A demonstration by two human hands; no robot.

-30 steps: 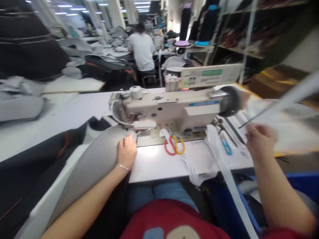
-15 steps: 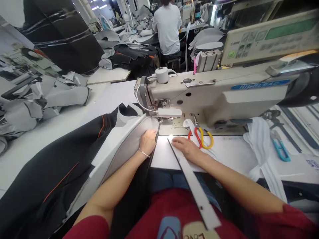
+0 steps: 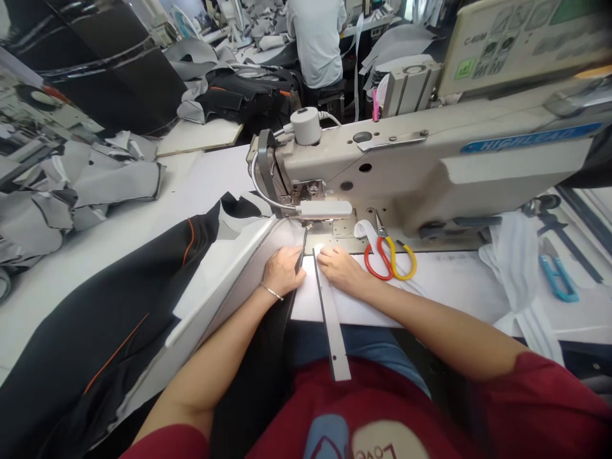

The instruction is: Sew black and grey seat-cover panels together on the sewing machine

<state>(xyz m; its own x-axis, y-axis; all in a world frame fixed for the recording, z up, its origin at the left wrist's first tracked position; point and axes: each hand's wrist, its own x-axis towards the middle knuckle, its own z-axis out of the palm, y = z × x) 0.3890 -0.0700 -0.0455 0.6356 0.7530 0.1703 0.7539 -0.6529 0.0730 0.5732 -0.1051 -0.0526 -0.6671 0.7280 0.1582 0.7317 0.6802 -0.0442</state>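
Observation:
My left hand (image 3: 283,270) is closed on the edge of a large grey and black fabric piece (image 3: 229,290), just in front of the sewing machine's needle area. My right hand (image 3: 340,269) pinches the top end of a narrow white strip with a black edge (image 3: 333,328), which hangs down over the table's front edge toward my lap. A small gap separates the strip from the fabric edge. The sewing machine (image 3: 315,166) stands straight ahead, its lamp (image 3: 325,210) lighting both hands. Scissors with red and yellow handles (image 3: 392,258) lie right of my right hand.
A white ribbon (image 3: 514,274) hangs over the table edge at the right, beside blue-handled snips (image 3: 558,277). Grey cut pieces (image 3: 95,182) are heaped on the left table. Beyond the machine, a person in a white shirt (image 3: 316,41) sits at another workplace.
My right hand has moved left with the strip, closer to the fabric edge, and the strip now hangs straighter. My left hand stays on the fabric. The view has shifted slightly.

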